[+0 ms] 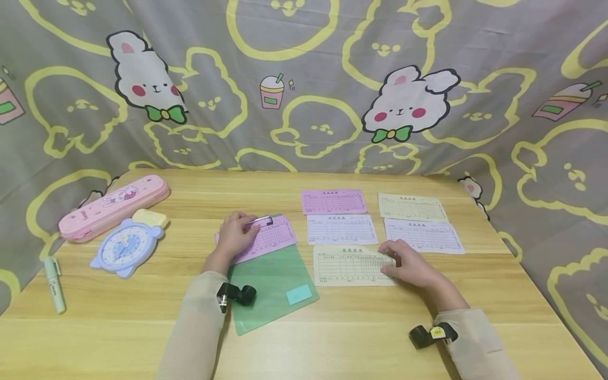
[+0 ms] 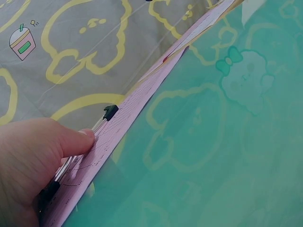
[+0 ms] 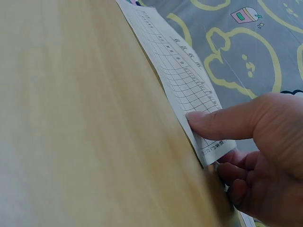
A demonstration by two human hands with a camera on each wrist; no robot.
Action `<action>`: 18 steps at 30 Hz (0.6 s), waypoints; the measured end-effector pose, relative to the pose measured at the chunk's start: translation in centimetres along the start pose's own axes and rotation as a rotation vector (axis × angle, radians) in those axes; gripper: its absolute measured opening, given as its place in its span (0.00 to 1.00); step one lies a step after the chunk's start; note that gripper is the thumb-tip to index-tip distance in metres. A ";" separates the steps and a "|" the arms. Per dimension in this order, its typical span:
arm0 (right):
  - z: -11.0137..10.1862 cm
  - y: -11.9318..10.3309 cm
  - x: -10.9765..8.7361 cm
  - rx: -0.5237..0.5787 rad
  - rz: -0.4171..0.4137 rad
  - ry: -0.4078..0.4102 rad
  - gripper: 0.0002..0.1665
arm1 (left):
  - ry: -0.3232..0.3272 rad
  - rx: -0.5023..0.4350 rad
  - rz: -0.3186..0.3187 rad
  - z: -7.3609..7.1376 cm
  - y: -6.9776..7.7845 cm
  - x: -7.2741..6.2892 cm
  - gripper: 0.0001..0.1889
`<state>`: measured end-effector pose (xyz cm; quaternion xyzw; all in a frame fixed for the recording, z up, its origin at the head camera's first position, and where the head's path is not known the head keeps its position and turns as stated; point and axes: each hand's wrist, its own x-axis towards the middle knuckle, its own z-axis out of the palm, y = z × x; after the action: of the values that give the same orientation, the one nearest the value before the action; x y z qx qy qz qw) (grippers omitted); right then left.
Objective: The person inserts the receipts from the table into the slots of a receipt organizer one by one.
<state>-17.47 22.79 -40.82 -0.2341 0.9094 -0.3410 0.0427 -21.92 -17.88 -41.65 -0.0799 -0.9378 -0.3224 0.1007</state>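
My left hand (image 1: 234,235) grips the top of a green see-through clip folder (image 1: 266,285). In the left wrist view its thumb lies on the metal bar of the black-ended clip (image 2: 111,112), over a pink form slip (image 1: 280,235). A small turquoise label (image 1: 298,294) marks the folder's lower right. Beside the folder, my right hand (image 1: 410,266) pinches the right end of a cream form slip (image 1: 349,264). In the right wrist view the thumb is on the printed face of this slip (image 3: 177,75), with fingers curled beneath its edge.
Behind the cream slip lie a pink slip (image 1: 334,202), a white slip (image 1: 339,229), another cream slip (image 1: 412,207) and another white slip (image 1: 424,236). At left are a pink pencil case (image 1: 114,208), a blue clock-shaped item (image 1: 127,247), a yellow block (image 1: 151,217) and a highlighter (image 1: 55,286).
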 end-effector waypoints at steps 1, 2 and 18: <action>0.0 -0.1 0.0 0.000 0.003 0.002 0.19 | 0.002 0.000 0.001 0.0 0.0 0.0 0.19; 0.0 -0.1 0.0 0.006 0.010 0.001 0.20 | 0.004 0.000 0.002 0.0 0.0 0.0 0.19; -0.4 -0.2 -0.4 0.234 0.002 0.051 0.27 | 0.023 -0.007 0.006 0.1 0.0 0.0 0.18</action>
<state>-17.15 23.07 -40.42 -0.2178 0.8645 -0.4506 0.0472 -21.97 -17.80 -41.72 -0.0792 -0.9352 -0.3262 0.1123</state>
